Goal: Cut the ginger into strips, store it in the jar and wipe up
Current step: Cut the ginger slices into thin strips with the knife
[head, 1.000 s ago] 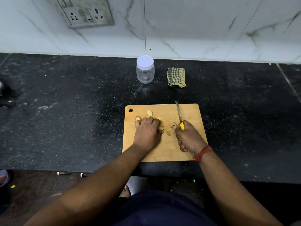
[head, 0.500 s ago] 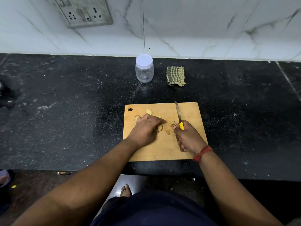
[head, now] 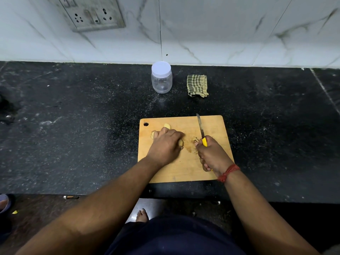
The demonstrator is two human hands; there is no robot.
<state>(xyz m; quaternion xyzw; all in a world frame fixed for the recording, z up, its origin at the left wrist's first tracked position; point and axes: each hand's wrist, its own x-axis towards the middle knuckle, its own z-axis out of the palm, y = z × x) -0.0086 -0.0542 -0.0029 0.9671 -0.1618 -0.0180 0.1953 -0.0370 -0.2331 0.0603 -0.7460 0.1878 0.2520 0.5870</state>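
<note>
Cutting stage, early. Left hand (head: 165, 144), fingers curled over ginger pieces (head: 167, 125) on wooden cutting board (head: 211, 129); right hand (head: 211, 153) grips yellow-handled knife (head: 201, 128) — few strips (head: 194, 139) cut. Jar (head: 161, 78) lidded, apparently empty; checked cloth (head: 197, 85) unused on desk (head: 73, 126) — storing, wiping remain.

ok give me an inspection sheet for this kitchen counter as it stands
surface: black speckled counter, pale dust in patches.
job's things: wooden cutting board at the front edge; ginger pieces on it; lidded jar and folded checked cloth behind, apart.
clutter: small scraps on the floor.
grippers: left hand over the ginger; right hand grips the knife, blade pointing away.
cables: nothing seen.
surroundings: marble wall, socket plate.
</note>
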